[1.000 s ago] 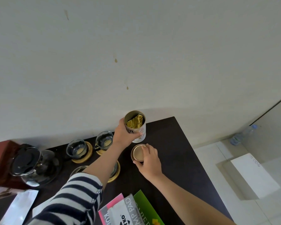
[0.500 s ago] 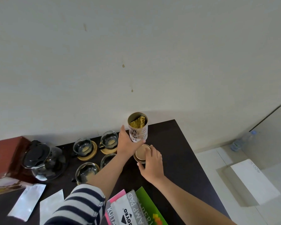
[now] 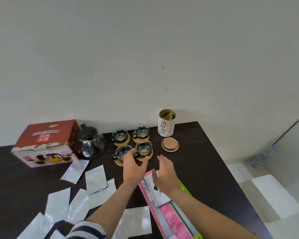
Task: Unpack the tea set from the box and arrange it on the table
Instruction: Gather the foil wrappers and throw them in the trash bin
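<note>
Both forearms reach forward from the near edge of the dark table (image 3: 205, 152), the left one coming out of a striped sleeve (image 3: 86, 230). The left hand (image 3: 134, 167) hangs over the front pair of glass cups, fingers loosely spread and holding nothing; its fingertips lie at the near-left cup (image 3: 123, 153) and the near-right cup (image 3: 144, 149), though whether they touch cannot be told. The right hand (image 3: 166, 173) is just beside it, palm turned inward, fingers straight and relaxed, empty, above the stack of coloured stationery packs (image 3: 169, 213) at the near edge. All four cups sit on round wooden coasters; the far-left cup (image 3: 119, 134) and far-right cup (image 3: 141, 131) stand toward the wall edge. The white tea canister (image 3: 166, 125) stands upright near the far right corner, open, with gold foil showing inside. Its lid (image 3: 170, 144) lies flat on the table just in front of it. The glass teapot (image 3: 90, 142), black lid on, stands left of the cups, touching or just beside the red box (image 3: 45, 142) at the far left. Silvery flat pouches (image 3: 95, 178) lie scattered across the near left part.
</note>
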Motion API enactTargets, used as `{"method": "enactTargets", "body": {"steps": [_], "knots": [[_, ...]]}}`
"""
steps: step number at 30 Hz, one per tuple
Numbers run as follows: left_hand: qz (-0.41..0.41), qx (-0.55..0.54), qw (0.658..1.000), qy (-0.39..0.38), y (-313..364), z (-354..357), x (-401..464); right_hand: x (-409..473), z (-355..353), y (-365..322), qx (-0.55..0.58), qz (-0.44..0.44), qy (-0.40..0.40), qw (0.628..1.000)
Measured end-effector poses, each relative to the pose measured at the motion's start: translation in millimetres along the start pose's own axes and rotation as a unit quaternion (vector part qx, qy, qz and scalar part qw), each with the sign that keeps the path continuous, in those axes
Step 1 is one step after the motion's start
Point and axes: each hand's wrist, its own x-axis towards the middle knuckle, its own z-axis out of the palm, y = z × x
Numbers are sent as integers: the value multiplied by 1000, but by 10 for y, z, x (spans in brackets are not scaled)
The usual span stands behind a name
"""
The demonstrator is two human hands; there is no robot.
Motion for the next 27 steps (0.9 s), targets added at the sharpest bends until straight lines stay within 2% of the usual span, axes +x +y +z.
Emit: {"method": "enactTargets", "body": {"steps": [3, 10, 12, 15, 18, 21, 23, 27], "knots": [[-29, 18, 999, 18, -461, -445, -411, -420, 321, -235, 33, -18, 11, 999], [-97, 135, 983, 72, -1640, -1615, -1285, -1497, 981, -805, 50, 4, -65, 997], [-132, 153, 976, 83, -1915, -1901, -1500, -1734, 1112, -819, 44, 8, -53, 998], [-178, 154, 968, 81, -2270, -2207, -1838, -1963, 1204, -714, 15, 60, 9, 998], [-194, 155, 966, 73, -2525, -2331, -2131, -2132, 1216, -589, -43, 127, 44, 990], [-182, 227, 956, 41, -2634, -2259, -2282, -2275, 1294, -622, -99, 157, 14, 983], [-189, 253, 949, 28, -2575, -2124, -2293, -2349, 1432, -781, -120, 154, -8, 981], [-222, 211, 952, 13, -2267, -1833, -2207, -2413, 1744, -1236, -84, 104, -47, 990]]}}
